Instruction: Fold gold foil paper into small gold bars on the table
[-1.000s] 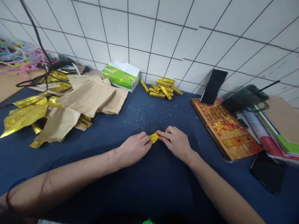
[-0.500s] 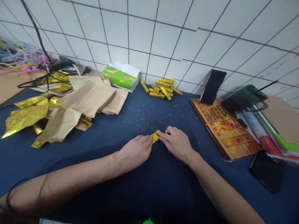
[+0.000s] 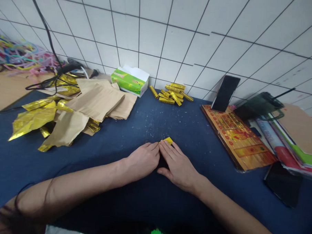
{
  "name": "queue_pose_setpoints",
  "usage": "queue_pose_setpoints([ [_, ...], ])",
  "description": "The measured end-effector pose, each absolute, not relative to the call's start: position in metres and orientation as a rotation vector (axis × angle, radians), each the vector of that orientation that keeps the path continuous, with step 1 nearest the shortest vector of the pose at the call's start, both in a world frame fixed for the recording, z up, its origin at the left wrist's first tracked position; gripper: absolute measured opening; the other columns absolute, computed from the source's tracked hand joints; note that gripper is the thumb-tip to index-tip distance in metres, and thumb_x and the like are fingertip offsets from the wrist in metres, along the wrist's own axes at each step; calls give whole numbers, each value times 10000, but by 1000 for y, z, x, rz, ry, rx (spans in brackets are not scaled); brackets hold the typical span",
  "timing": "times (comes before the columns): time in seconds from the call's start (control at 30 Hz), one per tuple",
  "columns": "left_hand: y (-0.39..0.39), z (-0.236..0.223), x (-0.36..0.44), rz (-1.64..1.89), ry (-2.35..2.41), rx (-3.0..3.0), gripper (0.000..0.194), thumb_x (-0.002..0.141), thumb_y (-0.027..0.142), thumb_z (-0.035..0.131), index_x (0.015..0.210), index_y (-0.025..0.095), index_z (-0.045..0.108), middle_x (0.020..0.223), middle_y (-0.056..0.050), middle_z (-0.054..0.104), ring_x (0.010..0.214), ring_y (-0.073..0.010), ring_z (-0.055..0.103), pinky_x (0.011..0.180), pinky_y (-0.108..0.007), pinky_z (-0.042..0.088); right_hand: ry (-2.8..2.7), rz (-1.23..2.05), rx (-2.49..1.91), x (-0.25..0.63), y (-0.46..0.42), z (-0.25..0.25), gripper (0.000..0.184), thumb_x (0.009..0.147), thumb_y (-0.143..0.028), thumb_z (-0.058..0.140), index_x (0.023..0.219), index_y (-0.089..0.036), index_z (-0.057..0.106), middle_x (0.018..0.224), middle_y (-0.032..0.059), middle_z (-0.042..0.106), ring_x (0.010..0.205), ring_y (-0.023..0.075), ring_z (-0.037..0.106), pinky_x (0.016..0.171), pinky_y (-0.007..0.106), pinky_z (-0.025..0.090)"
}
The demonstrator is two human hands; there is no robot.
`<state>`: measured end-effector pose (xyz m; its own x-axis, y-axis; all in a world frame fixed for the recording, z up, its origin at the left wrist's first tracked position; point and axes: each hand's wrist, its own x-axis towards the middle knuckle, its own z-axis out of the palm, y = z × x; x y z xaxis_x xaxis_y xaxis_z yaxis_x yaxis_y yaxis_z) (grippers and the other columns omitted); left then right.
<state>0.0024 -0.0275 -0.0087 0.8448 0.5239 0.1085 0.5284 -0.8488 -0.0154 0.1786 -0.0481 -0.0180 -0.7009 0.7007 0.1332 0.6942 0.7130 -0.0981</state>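
A small strip of gold foil lies on the navy tablecloth, straight ahead of the person and between the two hands. Only its far part shows. Its long axis runs roughly across the person's body, slightly tilted, and it sits on the far side of the fingertips.

The right hand is the nearer, with its fingers pressed together and lying flat against the strip's near edge, while its thumb spreads out on the cloth. The left hand lies flat too, fingers together, its tips just beside the strip's left end; from this view, I cannot tell whether they touch it. Neither hand visibly pinches the foil.

Beyond the hands, near the tiled wall, lies one pile of gold foil sticks, perhaps a dozen, though overlaps spoil an exact count. One green tissue box stands to its left. Further left are a stack of kraft paper sheets and loose gold foil sheets. To the right are one printed red-and-gold board, two phones, one upright and one lying flat, and a stack of books.
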Motion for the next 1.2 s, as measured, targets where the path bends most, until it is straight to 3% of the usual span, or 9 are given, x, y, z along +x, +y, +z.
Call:
queue_pose_setpoints([
  [0.4, -28, -11, 1, -139, -821, -2920, 343, 828, 101, 388, 1126, 1, 524, 1182, -184, 544, 1093, -253, 509, 866, -344, 407, -2724, -2, -1395, 191, -36, -21, 500, 897, -402, 335, 1292, -101, 394, 1353, 111, 396, 1267, 212, 323, 1039, 454, 263],
  [0.7, -8, -9, -9, -235, -833, -2976, 257, 842, 131, 425, 1043, 106, 582, 1118, -98, 598, 1036, -191, 540, 868, -326, 391, -2743, -120, -1412, 190, -43, -4, 446, 888, -430, 352, 1182, -148, 532, 1243, 75, 537, 1212, 294, 382, 1030, 569, 140],
  [0.93, -9, -10, -10, -162, -884, -2889, 287, 829, 134, 425, 1056, 84, 595, 1147, -103, 588, 1067, -217, 524, 923, -353, 356, -2881, -78, -1364, 186, -57, 4, 537, 853, -476, 397, 1167, -64, 538, 1203, 165, 552, 1163, 287, 447, 1034, 524, 186],
  [1.03, -23, -15, -3, -119, -968, -2804, 354, 850, 212, 430, 1124, 25, 551, 1181, -162, 554, 1117, -251, 491, 970, -366, 319, -2907, -35, -1342, 188, -55, 2, 552, 854, -481, 390, 1175, -54, 531, 1212, 166, 544, 1167, 273, 448, 1040, 483, 212],
  [1.2, -40, -18, 0, 5, -1062, -2753, 658, 826, 498, 440, 1194, -47, 474, 1252, -246, 462, 1184, -313, 418, 995, -403, 296, -2901, -8, -1358, 190, -55, 2, 545, 850, -469, 407, 1191, -59, 516, 1232, 163, 529, 1173, 267, 444, 1036, 475, 228],
])
